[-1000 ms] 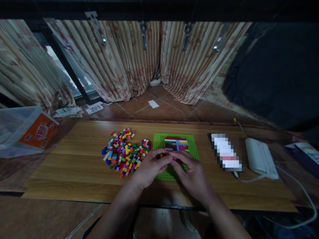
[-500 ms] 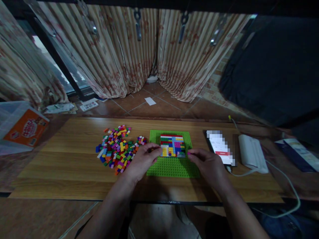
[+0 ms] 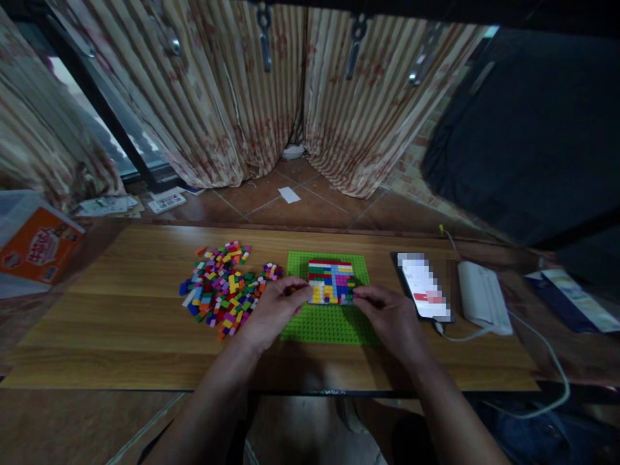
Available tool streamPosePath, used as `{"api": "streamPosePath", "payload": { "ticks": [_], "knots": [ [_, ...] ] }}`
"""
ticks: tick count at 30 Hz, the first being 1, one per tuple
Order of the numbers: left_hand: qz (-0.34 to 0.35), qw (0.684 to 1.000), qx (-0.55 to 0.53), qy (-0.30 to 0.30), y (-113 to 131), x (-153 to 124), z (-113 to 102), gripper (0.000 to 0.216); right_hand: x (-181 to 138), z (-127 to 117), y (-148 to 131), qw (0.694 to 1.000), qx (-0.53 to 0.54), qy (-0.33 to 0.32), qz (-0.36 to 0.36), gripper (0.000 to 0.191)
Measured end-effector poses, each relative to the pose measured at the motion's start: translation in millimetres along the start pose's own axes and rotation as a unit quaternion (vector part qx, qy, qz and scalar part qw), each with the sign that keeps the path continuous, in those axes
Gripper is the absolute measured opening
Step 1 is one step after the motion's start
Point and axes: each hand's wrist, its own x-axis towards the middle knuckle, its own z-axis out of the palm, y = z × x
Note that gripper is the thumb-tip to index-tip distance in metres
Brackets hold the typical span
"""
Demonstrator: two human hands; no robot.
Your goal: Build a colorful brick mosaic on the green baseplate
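A low rectangular build of multicoloured toy bricks (image 3: 334, 278) sits on a green studded baseplate (image 3: 327, 328). At its left edge is my left hand (image 3: 281, 307), fingers closed, thumb and fingertips against its front left corner. My right hand (image 3: 390, 316) is at the front right corner, thumb and fingers pinching a small magenta brick (image 3: 355, 295), partly covered by the fingertips. Whether that brick touches the build, I cannot tell. Left of the baseplate lies a loose pile of mixed bricks (image 3: 232, 290), some of it behind my left hand.
To the right on the wooden table (image 3: 111, 323) lie a phone (image 3: 420, 284) with a lit screen and a white device (image 3: 484, 298), joined by a cable. A clear box with an orange label (image 3: 41, 245) stands beyond the table's left end.
My right hand has moved left with the magenta brick, from beside the build to its front right corner. My left hand stays at the left edge. The view has shifted slightly.
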Motion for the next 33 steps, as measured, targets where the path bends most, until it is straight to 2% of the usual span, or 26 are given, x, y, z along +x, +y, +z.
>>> {"api": "streamPosePath", "payload": {
  "ticks": [18,25,33],
  "knots": [
    [0.013,1.000,0.004,-0.004,-2.2,1.6,-1.9,0.025,4.7,-7.9,1.9,0.994,0.029,-0.025,0.107,0.038],
    [0.010,1.000,0.007,-0.014,0.9,-0.7,-2.3,0.025,9.9,1.4,0.0,0.992,0.007,-0.006,0.127,0.036],
    [0.005,1.000,0.009,-0.012,0.5,-3.7,-1.0,0.024,11.9,5.0,-1.3,0.990,0.034,0.007,0.139,0.034]
  ]
}}
